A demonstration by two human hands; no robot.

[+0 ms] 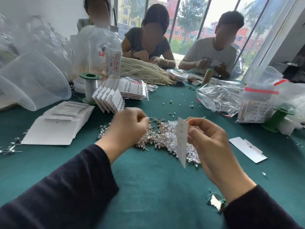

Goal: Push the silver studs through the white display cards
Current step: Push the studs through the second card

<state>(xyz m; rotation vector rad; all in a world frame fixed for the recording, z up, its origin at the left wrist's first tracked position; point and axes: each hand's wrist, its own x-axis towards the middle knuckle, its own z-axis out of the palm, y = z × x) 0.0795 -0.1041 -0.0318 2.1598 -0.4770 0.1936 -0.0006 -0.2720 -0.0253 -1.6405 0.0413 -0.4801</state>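
Observation:
My right hand (212, 142) grips a white display card (181, 141) edge-on above the green table, thumb and fingers curled round its right side. My left hand (127, 128) hovers over a heap of silver studs (153, 134) and clear backs (171, 128), fingers curled with the tips pinched together; what they pinch is too small and blurred to tell. A stack of blank white cards (54, 128) lies to the left. A row of filled cards (109, 100) stands behind my left hand.
Three people sit across the green table (148, 179) working on pearl strands (145, 71). A water bottle (113, 53), thread spools (90, 86), a clear tub (33, 80) and plastic bags (219, 96) crowd the far side. A single card (247, 149) lies at the right.

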